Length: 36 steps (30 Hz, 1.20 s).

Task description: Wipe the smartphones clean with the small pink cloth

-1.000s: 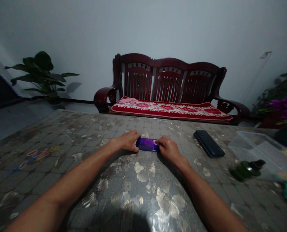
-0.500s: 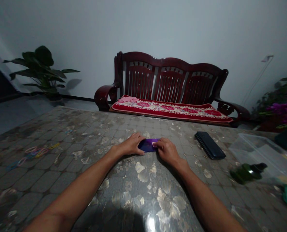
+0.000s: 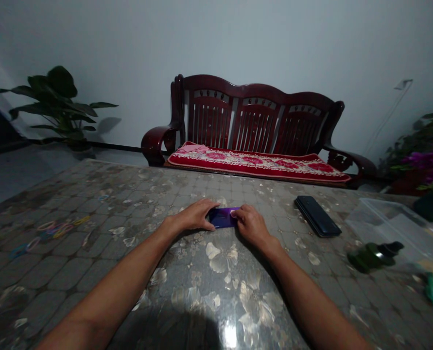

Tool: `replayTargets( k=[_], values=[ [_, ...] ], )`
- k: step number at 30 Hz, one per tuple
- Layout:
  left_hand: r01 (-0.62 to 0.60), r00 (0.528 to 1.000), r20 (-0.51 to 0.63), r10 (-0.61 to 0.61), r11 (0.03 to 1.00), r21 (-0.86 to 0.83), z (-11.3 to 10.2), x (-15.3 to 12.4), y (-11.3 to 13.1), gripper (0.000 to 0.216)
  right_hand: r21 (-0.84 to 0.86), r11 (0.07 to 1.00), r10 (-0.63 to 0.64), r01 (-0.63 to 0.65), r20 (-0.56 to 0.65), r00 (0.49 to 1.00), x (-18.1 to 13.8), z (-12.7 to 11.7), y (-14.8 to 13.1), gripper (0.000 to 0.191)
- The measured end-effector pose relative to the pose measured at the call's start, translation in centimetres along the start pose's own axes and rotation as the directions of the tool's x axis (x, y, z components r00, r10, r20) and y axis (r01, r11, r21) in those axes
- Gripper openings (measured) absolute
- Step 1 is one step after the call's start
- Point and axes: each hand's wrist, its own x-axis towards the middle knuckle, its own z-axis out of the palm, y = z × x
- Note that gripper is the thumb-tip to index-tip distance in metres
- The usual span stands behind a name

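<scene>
A shiny purple-blue phone (image 3: 221, 219) lies flat on the patterned tabletop, its long side running left to right. My left hand (image 3: 194, 215) grips its left end, thumb on the near edge and fingers on the far edge. Over the right end, my right hand (image 3: 252, 224) is closed with its fingertips pressing a small pale pad (image 3: 233, 213) against the phone's surface. Most of the pad is hidden by the fingers, so its exact kind cannot be made out.
To the right lie a dark wallet-like case (image 3: 317, 216), a green bottle with a black top (image 3: 372, 256) and a clear plastic box (image 3: 380, 214). Colourful rubber bands (image 3: 58, 229) are scattered at left. Beyond the table (image 3: 103, 272) stands a wooden bench (image 3: 256, 116).
The pad and right fingertips have shifted very slightly on the phone toward its far edge. My left hand keeps its hold; the whole view has moved a little.
</scene>
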Motion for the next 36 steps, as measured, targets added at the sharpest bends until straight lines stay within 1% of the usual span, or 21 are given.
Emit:
replayTargets(
  k=[3, 5, 7, 11, 14, 17, 19, 21, 24, 26, 28, 32, 34, 36],
  values=[
    [-0.039, 0.999, -0.01, 0.039, 0.999, 0.024, -0.2, -0.2, 0.3, 0.068, 0.058, 0.987, -0.151, 0.15, 0.01, 0.989, 0.0, 0.5, -1.2, 0.034],
    [-0.066, 0.998, -0.003, 0.066, 0.996, 0.058, -0.3, -0.4, 0.8, 0.057, 0.068, 0.981, -0.183, 0.181, 0.019, 0.983, 0.1, 0.5, -1.5, 0.034],
    [-0.072, 0.997, 0.001, 0.072, 0.99, 0.123, -0.4, -0.6, 1.5, 0.047, 0.052, 0.989, -0.139, 0.137, 0.026, 0.99, 0.1, 0.3, -1.1, 0.034],
    [-0.084, 0.996, 0.035, 0.078, 0.968, 0.238, -0.7, -0.7, 3.1, 0.031, 0.008, 1.0, 0.025, -0.025, 0.017, 1.0, 0.3, -0.4, 0.8, 0.032],
    [-0.095, 0.995, 0.067, 0.08, 0.96, 0.263, -0.9, -0.6, 3.8, 0.027, -0.012, 0.995, 0.096, -0.096, 0.005, 0.995, 0.4, -0.8, 2.1, 0.031],
    [-0.092, 0.995, 0.069, 0.076, 0.956, 0.277, -1.0, -0.5, 4.0, 0.028, -0.028, 0.993, 0.112, -0.112, -0.013, 0.994, 0.4, -0.8, 2.2, 0.031],
    [-0.096, 0.994, 0.068, 0.08, 0.955, 0.28, -1.0, -0.6, 4.0, 0.03, -0.012, 0.997, 0.074, -0.074, -0.004, 0.997, 0.2, -0.7, 1.5, 0.032],
    [-0.104, 0.994, 0.073, 0.087, 0.954, 0.281, -0.8, -0.6, 3.9, 0.029, 0.032, 0.999, -0.016, 0.016, 0.016, 1.0, 0.0, -0.5, 0.5, 0.032],
    [-0.106, 0.994, 0.066, 0.091, 0.954, 0.279, -0.5, -0.7, 3.8, 0.034, 0.087, 0.984, -0.16, 0.156, 0.034, 0.987, -0.3, -0.1, -0.8, 0.033],
    [-0.096, 0.995, 0.055, 0.084, 0.957, 0.274, -0.4, -0.7, 3.7, 0.038, 0.087, 0.981, -0.18, 0.176, 0.037, 0.983, -0.3, -0.1, -1.0, 0.033],
    [-0.081, 0.996, 0.044, 0.071, 0.961, 0.265, -0.3, -0.7, 3.5, 0.038, 0.055, 0.991, -0.12, 0.118, 0.031, 0.992, -0.3, -0.2, -0.4, 0.033],
    [-0.05, 0.999, 0.019, 0.047, 0.976, 0.211, -0.4, -0.6, 3.0, 0.039, -0.037, 0.996, 0.075, -0.075, -0.003, 0.997, -0.1, -0.8, 1.7, 0.032],
    [-0.042, 0.999, 0.009, 0.041, 0.983, 0.178, -0.5, -0.5, 2.8, 0.044, -0.06, 0.991, 0.118, -0.119, -0.015, 0.993, 0.0, -1.0, 2.4, 0.032],
    [-0.031, 1.0, 0.001, 0.031, 0.989, 0.146, -0.6, -0.4, 2.6, 0.052, -0.073, 0.989, 0.126, -0.127, -0.023, 0.992, 0.0, -1.0, 2.3, 0.033]
  ],
)
